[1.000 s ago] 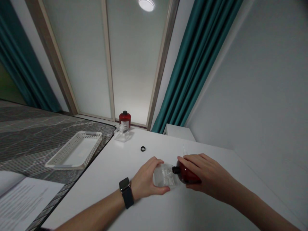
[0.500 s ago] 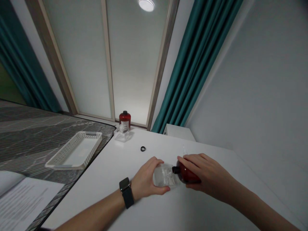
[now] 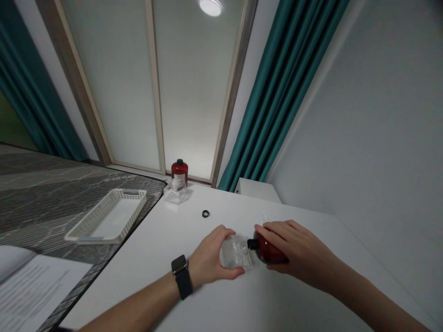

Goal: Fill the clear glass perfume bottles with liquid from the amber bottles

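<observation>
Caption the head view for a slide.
Right hand tips red bottle toward clear container held by left hand.

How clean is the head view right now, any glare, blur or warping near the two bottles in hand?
Head view: dim, soft light; a ceiling lamp glares at the top edge. Wide-angle warping splays the window frame and curtains. The left hand grips a clear bottle, faint against the white table; the right hand holds the red bottle, which reads clearly.
</observation>
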Demonstrator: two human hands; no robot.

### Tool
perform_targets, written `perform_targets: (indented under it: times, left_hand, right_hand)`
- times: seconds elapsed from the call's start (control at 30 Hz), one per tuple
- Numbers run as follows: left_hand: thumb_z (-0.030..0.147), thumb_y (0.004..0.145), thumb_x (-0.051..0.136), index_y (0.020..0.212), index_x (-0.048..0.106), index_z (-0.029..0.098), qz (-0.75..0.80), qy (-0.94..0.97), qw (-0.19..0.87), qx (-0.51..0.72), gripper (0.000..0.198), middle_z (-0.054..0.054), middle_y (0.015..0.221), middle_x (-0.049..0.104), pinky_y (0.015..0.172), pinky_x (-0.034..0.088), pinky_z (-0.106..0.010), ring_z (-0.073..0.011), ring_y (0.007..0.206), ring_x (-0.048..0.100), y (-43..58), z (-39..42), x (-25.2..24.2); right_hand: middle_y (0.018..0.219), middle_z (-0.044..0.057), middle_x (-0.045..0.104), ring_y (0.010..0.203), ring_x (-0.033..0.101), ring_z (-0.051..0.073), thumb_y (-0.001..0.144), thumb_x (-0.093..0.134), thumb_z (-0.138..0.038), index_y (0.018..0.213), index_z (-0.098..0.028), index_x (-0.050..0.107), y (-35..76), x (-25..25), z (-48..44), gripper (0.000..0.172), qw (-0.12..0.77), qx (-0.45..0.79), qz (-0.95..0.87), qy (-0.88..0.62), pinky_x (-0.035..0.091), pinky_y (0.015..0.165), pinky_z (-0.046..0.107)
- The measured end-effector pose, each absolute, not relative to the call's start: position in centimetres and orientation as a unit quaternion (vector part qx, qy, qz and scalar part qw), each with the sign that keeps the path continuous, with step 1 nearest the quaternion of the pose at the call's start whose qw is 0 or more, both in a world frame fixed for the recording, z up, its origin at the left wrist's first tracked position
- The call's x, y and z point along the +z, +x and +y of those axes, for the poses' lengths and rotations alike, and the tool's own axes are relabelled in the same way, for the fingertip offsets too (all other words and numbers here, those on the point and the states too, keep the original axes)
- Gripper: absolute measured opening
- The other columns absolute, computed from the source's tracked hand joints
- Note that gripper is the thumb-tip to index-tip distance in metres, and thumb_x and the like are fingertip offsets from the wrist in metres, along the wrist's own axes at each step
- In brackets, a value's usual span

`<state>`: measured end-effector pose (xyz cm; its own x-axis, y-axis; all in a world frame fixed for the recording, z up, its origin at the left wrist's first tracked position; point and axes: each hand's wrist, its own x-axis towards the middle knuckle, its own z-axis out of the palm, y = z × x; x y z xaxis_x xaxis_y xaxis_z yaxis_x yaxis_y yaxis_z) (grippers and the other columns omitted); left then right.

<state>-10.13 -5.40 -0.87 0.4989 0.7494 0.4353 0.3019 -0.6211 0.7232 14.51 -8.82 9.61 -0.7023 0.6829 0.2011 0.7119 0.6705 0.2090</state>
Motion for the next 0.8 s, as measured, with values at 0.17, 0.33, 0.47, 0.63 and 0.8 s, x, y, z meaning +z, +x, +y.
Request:
perform_targets:
  times: [0.17, 0.33, 0.47, 0.63, 0.8]
  left_hand:
    - [0.029, 0.062, 0.085, 0.116, 0.049, 0.020, 0.325, 0.815, 0.289, 0.383, 0.066, -0.005, 0.102, 0.060, 0.084, 0.050, -0.038, -0.0252, 0.094, 0.060, -10.09, -5.44, -0.80]
    - [0.028, 0.061, 0.085, 0.116, 0.049, 0.020, 0.326, 0.816, 0.288, 0.382, 0.066, -0.005, 0.102, 0.059, 0.084, 0.050, -0.039, -0.0255, 0.094, 0.060, -10.07, -5.44, -0.74]
    - [0.029, 0.062, 0.084, 0.118, 0.049, 0.022, 0.324, 0.814, 0.288, 0.387, 0.066, -0.005, 0.104, 0.059, 0.084, 0.050, -0.039, -0.0259, 0.095, 0.060, -10.08, -5.43, -0.86]
    - [0.028, 0.062, 0.085, 0.117, 0.049, 0.021, 0.322, 0.815, 0.280, 0.392, 0.065, -0.005, 0.102, 0.060, 0.084, 0.050, -0.038, -0.0255, 0.094, 0.060, -10.05, -5.41, -0.91]
    - [0.028, 0.063, 0.084, 0.116, 0.049, 0.021, 0.324, 0.815, 0.271, 0.397, 0.064, -0.004, 0.102, 0.060, 0.084, 0.050, -0.038, -0.0254, 0.094, 0.060, -9.99, -5.47, -0.93]
  right_hand:
    - [0.120, 0.012, 0.070, 0.099, 0.068, 0.029, 0.072, 0.082, -0.029, 0.134, -0.020, 0.050, 14.49, 9.60, -8.73, 0.071, 0.045, -0.137, -0.911, -0.387, 0.052, 0.081, 0.041]
    - [0.120, 0.012, 0.070, 0.099, 0.068, 0.029, 0.071, 0.083, -0.029, 0.134, -0.018, 0.050, 14.32, 9.79, -8.88, 0.073, 0.045, -0.144, -0.911, -0.384, 0.053, 0.081, 0.042]
    - [0.118, 0.012, 0.071, 0.098, 0.069, 0.029, 0.072, 0.082, -0.029, 0.134, -0.018, 0.050, 14.22, 10.01, -8.97, 0.070, 0.044, -0.147, -0.911, -0.383, 0.053, 0.081, 0.042]
    - [0.118, 0.012, 0.071, 0.097, 0.069, 0.029, 0.072, 0.082, -0.031, 0.134, -0.018, 0.051, 14.06, 10.20, -8.90, 0.071, 0.040, -0.154, -0.910, -0.383, 0.053, 0.080, 0.042]
    - [0.117, 0.013, 0.072, 0.096, 0.069, 0.029, 0.069, 0.085, -0.031, 0.133, -0.017, 0.052, 13.96, 10.34, -8.85, 0.074, 0.034, -0.158, -0.910, -0.383, 0.052, 0.080, 0.041]
